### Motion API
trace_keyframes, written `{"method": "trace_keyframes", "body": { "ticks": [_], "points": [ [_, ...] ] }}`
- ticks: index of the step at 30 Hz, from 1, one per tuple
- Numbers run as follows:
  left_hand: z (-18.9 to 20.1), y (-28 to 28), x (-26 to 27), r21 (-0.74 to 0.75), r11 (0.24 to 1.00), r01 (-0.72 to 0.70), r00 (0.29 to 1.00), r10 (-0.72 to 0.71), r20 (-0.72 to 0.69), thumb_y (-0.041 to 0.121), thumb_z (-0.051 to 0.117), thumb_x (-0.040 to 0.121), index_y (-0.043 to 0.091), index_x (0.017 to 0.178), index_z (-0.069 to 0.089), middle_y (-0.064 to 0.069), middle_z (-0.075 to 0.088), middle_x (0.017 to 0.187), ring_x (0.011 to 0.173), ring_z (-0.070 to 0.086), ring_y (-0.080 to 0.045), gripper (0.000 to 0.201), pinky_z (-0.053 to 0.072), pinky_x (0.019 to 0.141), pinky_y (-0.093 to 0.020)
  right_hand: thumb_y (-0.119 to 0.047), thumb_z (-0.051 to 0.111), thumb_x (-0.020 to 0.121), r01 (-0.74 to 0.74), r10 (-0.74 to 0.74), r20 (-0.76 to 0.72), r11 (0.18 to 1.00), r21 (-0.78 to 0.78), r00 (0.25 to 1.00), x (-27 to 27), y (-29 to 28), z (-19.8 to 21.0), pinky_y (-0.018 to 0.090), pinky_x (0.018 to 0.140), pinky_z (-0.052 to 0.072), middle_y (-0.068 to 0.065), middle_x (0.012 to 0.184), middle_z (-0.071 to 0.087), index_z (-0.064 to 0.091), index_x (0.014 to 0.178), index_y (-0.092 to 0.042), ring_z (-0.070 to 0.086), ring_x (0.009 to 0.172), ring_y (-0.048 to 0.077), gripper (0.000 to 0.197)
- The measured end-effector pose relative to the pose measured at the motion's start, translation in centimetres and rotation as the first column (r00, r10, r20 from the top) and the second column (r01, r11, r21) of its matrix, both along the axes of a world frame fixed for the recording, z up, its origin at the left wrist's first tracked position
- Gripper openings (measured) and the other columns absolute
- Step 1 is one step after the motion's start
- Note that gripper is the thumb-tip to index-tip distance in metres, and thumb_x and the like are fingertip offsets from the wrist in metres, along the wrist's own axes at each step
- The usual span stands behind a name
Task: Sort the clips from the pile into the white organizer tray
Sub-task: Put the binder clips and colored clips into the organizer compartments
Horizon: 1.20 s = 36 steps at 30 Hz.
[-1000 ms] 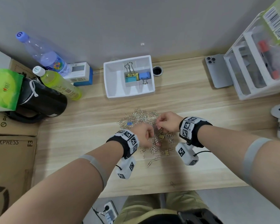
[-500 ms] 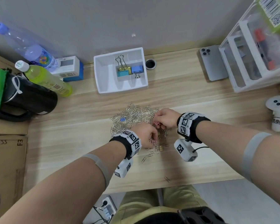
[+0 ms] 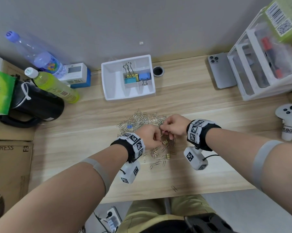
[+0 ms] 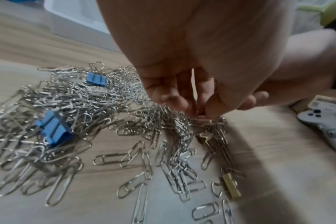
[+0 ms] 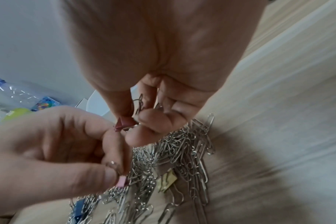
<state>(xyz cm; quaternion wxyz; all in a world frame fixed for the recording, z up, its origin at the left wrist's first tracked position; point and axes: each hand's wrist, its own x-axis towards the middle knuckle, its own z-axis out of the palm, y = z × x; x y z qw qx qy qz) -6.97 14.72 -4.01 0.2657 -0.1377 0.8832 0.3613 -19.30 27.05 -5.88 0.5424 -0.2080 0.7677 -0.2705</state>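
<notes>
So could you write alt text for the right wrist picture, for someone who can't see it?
Close up, the right hand pinches a small red binder clip at its fingertips, while the left hand beside it pinches a pink clip. Below them a pile of silver paper clips lies on a pale wooden desk.

1. An office desk: a light wooden desk (image 3: 200, 106) set against a grey wall.
2. Stationery lies about: paper clips (image 3: 141, 118), binder clips in a white organizer tray (image 3: 111, 81), a drawer unit (image 3: 253, 78).
3. A phone (image 3: 222, 71), bottles (image 3: 54, 84) and cardboard boxes (image 3: 10, 165) stand nearby.
</notes>
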Motion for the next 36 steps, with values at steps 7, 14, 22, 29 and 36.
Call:
{"method": "trace_keyframes", "body": {
  "ticks": [7,14,22,29,36],
  "points": [
    [0.9,-2.5,1.2,0.076,0.952,-0.295,0.952,0.287,0.103,0.016,0.065,0.074,0.013,0.08,0.061,-0.006,0.071,0.067,0.06,0.069,-0.018,0.007,0.056,0.057,-0.032,-0.021,0.066,0.09,-0.045,0.049,0.108,0.998,-0.034,0.993,1.9,-1.7,0.7,0.029,0.055,0.053,0.006,0.062,0.069,0.067,0.069,-0.013,0.064,0.059,0.022,0.022],
    [0.8,-4.1,3.1,0.037,0.944,-0.327,0.938,0.32,0.136,0.035,0.058,0.088,0.026,0.084,0.071,0.003,0.058,0.064,0.053,0.051,-0.013,0.017,0.04,0.05,-0.02,-0.004,0.073,0.082,-0.069,0.079,0.163,0.996,-0.065,0.983,4.0,-3.1,1.9,0.014,0.043,0.044,0.008,0.074,0.071,0.07,0.094,-0.01,0.065,0.054,0.008,0.014],
    [0.5,-4.7,3.4,0.214,0.845,-0.49,0.858,0.425,0.288,0.033,0.049,0.095,0.016,0.075,0.06,0.0,0.054,0.063,0.048,0.048,-0.016,0.029,0.041,0.047,-0.026,-0.012,0.089,0.065,-0.056,0.074,0.101,0.984,-0.172,0.992,4.5,-3.8,1.6,0.019,0.063,0.051,-0.005,0.069,0.068,0.07,0.076,-0.019,0.061,0.061,0.007,0.023],
    [1.0,-5.7,3.6,0.386,0.741,-0.549,0.828,0.42,0.372,0.02,0.058,0.094,0.007,0.096,0.063,-0.001,0.067,0.065,0.049,0.051,-0.011,0.014,0.044,0.044,-0.022,-0.004,0.089,0.066,0.098,-0.057,0.214,0.977,-0.187,0.975,4.6,-4.5,1.8,0.021,0.054,0.056,0.004,0.071,0.065,0.065,0.096,-0.002,0.066,0.057,0.01,0.039],
    [1.2,-6.6,3.0,0.38,0.7,-0.605,0.792,0.475,0.384,0.016,0.057,0.093,0.007,0.086,0.062,-0.004,0.055,0.063,0.047,0.047,-0.014,0.012,0.041,0.043,-0.024,-0.003,0.083,0.074,0.105,-0.059,0.292,0.984,-0.147,0.954,4.6,-5.4,1.7,0.023,0.058,0.058,0.008,0.077,0.07,0.06,0.097,-0.012,0.068,0.063,0.014,0.033]
  ]
}}
